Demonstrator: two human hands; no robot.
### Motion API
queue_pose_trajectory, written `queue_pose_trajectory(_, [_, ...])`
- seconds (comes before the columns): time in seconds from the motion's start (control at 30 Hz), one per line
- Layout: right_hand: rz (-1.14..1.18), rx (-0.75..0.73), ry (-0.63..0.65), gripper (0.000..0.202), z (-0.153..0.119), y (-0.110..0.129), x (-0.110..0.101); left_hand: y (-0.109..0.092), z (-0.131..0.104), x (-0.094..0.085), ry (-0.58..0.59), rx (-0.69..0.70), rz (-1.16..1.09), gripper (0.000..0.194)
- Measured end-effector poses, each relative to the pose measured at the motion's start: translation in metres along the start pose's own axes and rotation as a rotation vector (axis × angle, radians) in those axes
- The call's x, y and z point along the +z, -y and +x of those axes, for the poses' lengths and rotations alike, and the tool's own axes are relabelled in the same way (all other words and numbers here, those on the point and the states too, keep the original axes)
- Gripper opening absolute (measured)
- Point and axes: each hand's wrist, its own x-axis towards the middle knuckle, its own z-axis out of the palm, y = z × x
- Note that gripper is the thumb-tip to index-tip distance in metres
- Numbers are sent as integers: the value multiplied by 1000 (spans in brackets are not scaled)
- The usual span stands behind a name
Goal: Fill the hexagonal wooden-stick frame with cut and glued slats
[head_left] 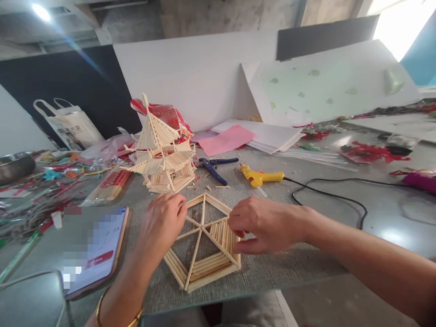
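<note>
A hexagonal frame of thin wooden sticks (195, 261) lies flat on the table, its spokes meeting in the middle. Rows of sticks fill parts of the lower and right sections; other sections show bare table. My left hand (165, 220) curls at the frame's upper left corner, its fingertips partly hidden behind the hand. Over the right side is my right hand (260, 225), fingers bent and thumb close below them; whatever is between them is hidden. Behind the frame stands a small stick pagoda (163, 159) with tiered roofs.
Blue-handled pliers (214, 170) and a yellow hot glue gun (260, 176) with a black cord (327, 193) lie behind the frame. A phone (98, 250) is left of my left arm. Bundled sticks (111, 185), pink paper (226, 140) and white sheets (269, 136) lie farther back.
</note>
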Motion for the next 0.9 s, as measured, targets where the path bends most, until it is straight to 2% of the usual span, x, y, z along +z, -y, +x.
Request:
queue_pose_trajectory(0.17, [22,-14,121,21,3,8,5,6,-2,2,24,-37,163,20])
queue_pose_trajectory(0.27, [14,-55,142,20,5,13,8,7,-3,3,69,-29,225,22])
queue_pose_trajectory(0.5, [-6,-60,130,22,5,11,11,9,-4,3,135,-13,233,24])
queue_pose_trajectory(0.8, [12,-60,120,24,4,10,10,10,-2,3,115,-43,251,24])
queue_pose_trajectory(0.9, [31,-95,65,30,2,7,5,11,-2,1,128,-69,260,25])
